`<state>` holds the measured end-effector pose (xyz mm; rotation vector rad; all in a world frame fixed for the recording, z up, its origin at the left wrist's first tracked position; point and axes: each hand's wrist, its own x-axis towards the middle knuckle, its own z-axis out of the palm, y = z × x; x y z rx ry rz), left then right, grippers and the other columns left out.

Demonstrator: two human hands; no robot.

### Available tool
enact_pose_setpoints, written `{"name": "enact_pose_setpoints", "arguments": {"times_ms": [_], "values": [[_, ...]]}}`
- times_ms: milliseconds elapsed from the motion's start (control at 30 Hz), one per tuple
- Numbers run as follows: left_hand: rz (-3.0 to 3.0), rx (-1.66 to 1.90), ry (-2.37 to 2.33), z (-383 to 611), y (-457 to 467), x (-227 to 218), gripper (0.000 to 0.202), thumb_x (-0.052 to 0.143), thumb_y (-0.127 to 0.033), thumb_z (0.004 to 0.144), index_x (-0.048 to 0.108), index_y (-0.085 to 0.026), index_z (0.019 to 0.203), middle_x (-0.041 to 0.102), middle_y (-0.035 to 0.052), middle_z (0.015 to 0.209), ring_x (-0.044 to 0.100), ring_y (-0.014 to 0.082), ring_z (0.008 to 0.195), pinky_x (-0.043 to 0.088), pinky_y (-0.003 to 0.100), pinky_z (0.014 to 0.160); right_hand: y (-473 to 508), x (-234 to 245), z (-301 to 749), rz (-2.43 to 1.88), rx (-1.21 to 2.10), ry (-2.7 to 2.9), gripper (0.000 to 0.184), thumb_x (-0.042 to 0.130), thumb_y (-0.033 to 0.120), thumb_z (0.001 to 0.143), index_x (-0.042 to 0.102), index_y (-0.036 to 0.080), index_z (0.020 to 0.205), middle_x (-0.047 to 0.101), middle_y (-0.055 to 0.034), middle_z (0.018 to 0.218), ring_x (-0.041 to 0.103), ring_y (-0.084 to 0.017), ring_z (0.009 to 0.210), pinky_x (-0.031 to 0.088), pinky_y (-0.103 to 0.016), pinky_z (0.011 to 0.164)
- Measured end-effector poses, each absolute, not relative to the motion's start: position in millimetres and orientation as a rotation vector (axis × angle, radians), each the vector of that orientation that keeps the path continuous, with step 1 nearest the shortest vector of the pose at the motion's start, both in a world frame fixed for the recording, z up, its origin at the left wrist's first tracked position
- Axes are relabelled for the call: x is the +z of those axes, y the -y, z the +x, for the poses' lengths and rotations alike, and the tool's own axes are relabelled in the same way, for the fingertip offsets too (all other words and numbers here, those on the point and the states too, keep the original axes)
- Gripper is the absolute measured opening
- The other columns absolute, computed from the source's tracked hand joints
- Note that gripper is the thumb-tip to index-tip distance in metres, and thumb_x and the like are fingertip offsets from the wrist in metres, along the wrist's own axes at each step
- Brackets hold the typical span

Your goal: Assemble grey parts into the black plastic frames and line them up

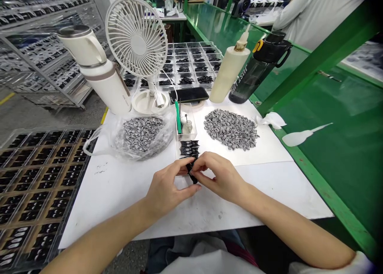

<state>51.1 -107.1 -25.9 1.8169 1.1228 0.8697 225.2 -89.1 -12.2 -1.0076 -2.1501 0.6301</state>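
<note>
The left hand (169, 190) and right hand (218, 176) pinch a small black plastic part (193, 171) between their fingertips, close together above the white tabletop (119, 202), just below a short row of matching black parts (189, 147).

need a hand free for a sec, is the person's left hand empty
No, the left hand is pinching a small black part, which the right hand also grips.

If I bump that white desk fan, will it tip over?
Probably, if bumped high: the white desk fan carries a large round head on a slim neck, so it looks top-heavy. Its round base seems fairly wide, which may resist a light nudge. The all-plastic look suggests it is light for its size.
</note>
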Motion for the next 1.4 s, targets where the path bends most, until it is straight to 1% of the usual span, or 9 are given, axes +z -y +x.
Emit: {"name": "enact_pose_setpoints", "arguments": {"times_ms": [433,700,867,1000,1100,1167,1233,1300,1400], "values": [[1.856,0.918,-1.205,52,110,-25,0.050,0.068,-0.032,0.066,0.045,-0.024,0.109,0.063,0.0003,0.098,0.061,0.0157,0.087,0.049,0.029,0.081,93,-9,223,-1.152,0.837,2.007,0.005,0.056,0.014,0.075,0.054,0.018,0.077,0.055,0.0001,0.073,0.050,-0.010,0.065,0.043,-0.023,0.060],[1.752,0.871,-1.114,49,107,-29,0.054,0.069,-0.032,0.065,0.039,-0.025,0.109,0.062,0.0009,0.092,0.060,0.0149,0.087,0.049,0.031,0.083,90,-6,225,-1.270,0.905,2.035,0.012,0.058,0.017,0.073,0.047,0.019,0.077,0.051,0.0022,0.070,0.046,-0.010,0.062,0.040,-0.022,0.054],[1.671,0.889,-0.969,49,106,-31,0.056,0.071,-0.027,0.063,0.038,-0.025,0.108,0.061,0.0012,0.091,0.060,0.0145,0.086,0.049,0.032,0.083,89,-4,229,-1.161,0.884,2.069,0.014,0.059,0.016,0.073,0.047,0.019,0.079,0.050,0.0005,0.079,0.047,-0.010,0.068,0.041,-0.022,0.059],[1.541,0.917,-0.878,52,107,-32,0.056,0.070,-0.022,0.064,0.035,-0.025,0.108,0.059,0.0024,0.094,0.058,0.0155,0.088,0.048,0.033,0.082,89,-2,230,-1.042,0.864,2.035,0.016,0.061,0.014,0.072,0.051,0.019,0.083,0.049,-0.0026,0.091,0.049,-0.011,0.079,0.043,-0.023,0.066],[1.476,0.904,-0.804,52,107,-28,0.055,0.068,-0.018,0.066,0.033,-0.025,0.109,0.058,0.0035,0.096,0.058,0.0157,0.089,0.046,0.034,0.083,88,5,235,-0.985,0.877,2.027,0.013,0.059,0.015,0.073,0.054,0.019,0.084,0.050,-0.0042,0.094,0.050,-0.013,0.086,0.043,-0.025,0.071],[1.429,0.870,-0.725,50,107,-23,0.057,0.066,-0.016,0.068,0.030,-0.026,0.111,0.057,0.0036,0.097,0.057,0.0156,0.089,0.045,0.035,0.084,85,12,241,-0.946,0.937,2.041,0.015,0.056,0.017,0.077,0.055,0.019,0.092,0.051,-0.0060,0.100,0.049,-0.015,0.093,0.043,-0.028,0.078],[1.378,0.826,-0.627,48,108,-19,0.060,0.064,-0.016,0.069,0.027,-0.027,0.114,0.056,0.0034,0.096,0.058,0.0159,0.087,0.045,0.036,0.083,81,17,248,-0.861,1.075,2.116,0.023,0.053,0.018,0.079,0.054,0.018,0.102,0.052,-0.0073,0.105,0.049,-0.016,0.097,0.042,-0.030,0.082],[1.350,0.782,-0.540,45,109,-16,0.064,0.063,-0.017,0.069,0.022,-0.028,0.117,0.056,0.0036,0.095,0.058,0.0170,0.087,0.046,0.038,0.083,77,19,254,-0.752,1.229,2.198,0.029,0.053,0.020,0.080,0.052,0.018,0.109,0.055,-0.0073,0.103,0.051,-0.016,0.093,0.042,-0.030,0.082],[1.403,0.735,-0.463,43,110,-14,0.065,0.061,-0.019,0.069,0.020,-0.028,0.118,0.056,0.0043,0.094,0.058,0.0184,0.087,0.046,0.039,0.082,75,18,259,-0.674,1.316,2.243,0.027,0.057,0.020,0.078,0.055,0.016,0.105,0.058,-0.0051,0.091,0.054,-0.013,0.082,0.044,-0.028,0.076]]}}
